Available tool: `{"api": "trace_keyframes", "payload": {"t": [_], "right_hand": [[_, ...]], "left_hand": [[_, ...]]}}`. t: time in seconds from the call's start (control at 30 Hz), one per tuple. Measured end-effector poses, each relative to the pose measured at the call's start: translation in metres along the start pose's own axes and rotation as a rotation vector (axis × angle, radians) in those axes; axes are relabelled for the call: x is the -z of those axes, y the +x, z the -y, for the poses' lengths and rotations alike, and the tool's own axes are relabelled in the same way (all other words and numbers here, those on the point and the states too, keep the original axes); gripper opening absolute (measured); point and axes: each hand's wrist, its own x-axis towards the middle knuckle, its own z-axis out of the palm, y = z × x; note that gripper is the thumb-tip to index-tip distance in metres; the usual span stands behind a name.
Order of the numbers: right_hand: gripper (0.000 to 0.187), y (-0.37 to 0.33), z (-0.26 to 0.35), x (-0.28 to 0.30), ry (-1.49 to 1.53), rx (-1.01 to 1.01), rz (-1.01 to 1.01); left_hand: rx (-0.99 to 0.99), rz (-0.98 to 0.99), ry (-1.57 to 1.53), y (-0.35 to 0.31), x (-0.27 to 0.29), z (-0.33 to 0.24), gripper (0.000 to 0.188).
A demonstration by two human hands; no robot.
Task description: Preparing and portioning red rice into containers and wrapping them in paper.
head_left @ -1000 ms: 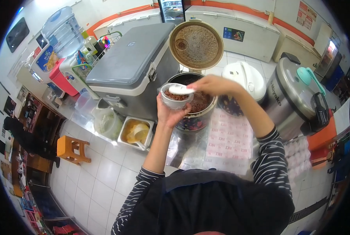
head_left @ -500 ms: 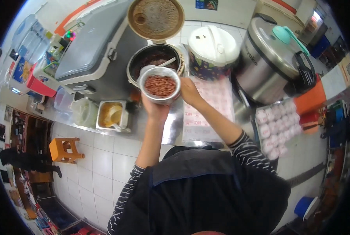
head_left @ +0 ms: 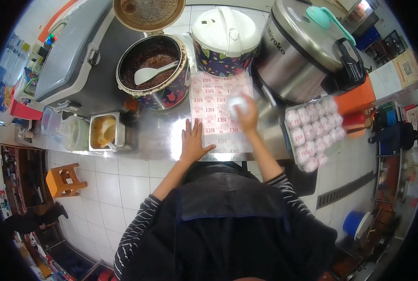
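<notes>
My left hand (head_left: 193, 144) lies flat with fingers spread on the left edge of printed wrapping paper (head_left: 213, 100), pink and white, on the steel counter. Over the paper's right part, my right hand (head_left: 249, 116) grips a small pale metal cup (head_left: 237, 106), blurred by motion. The cup seems turned mouth down; its contents are hidden. Behind and left of the paper stands an open rice cooker (head_left: 164, 96) holding dark red rice (head_left: 158, 61), with a white rice paddle (head_left: 148, 75) resting inside.
A lidded cooker (head_left: 225, 30) and a large steel rice cooker (head_left: 284, 56) stand behind the paper. On the right sits a tray of round wrapped packets (head_left: 312, 136). Left are a grey cooler box (head_left: 63, 56), a steel pan (head_left: 120, 136) with a ladle, and plastic tubs (head_left: 75, 133).
The cup of red rice has moved down from in front of the open cooker to the paper and apparently been upturned. My left hand has let go of it and now lies on the paper.
</notes>
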Motion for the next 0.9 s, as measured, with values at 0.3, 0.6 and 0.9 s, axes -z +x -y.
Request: {"api": "trace_keyframes", "payload": {"t": [0.3, 0.6, 0.9], "right_hand": [[0.069, -0.034, -0.004, -0.031, -0.267, 0.240, 0.277], [0.068, -0.027, 0.000, -0.027, -0.198, 0.255, 0.358], [0.061, 0.005, -0.053, -0.003, 0.507, -0.299, 0.211]], "left_hand": [[0.056, 0.091, 0.032, -0.016, -0.023, 0.007, 0.106], [0.061, 0.089, 0.027, -0.020, -0.023, 0.006, 0.106], [-0.395, 0.127, -0.313, -0.026, -0.009, 0.018, 0.083]]}}
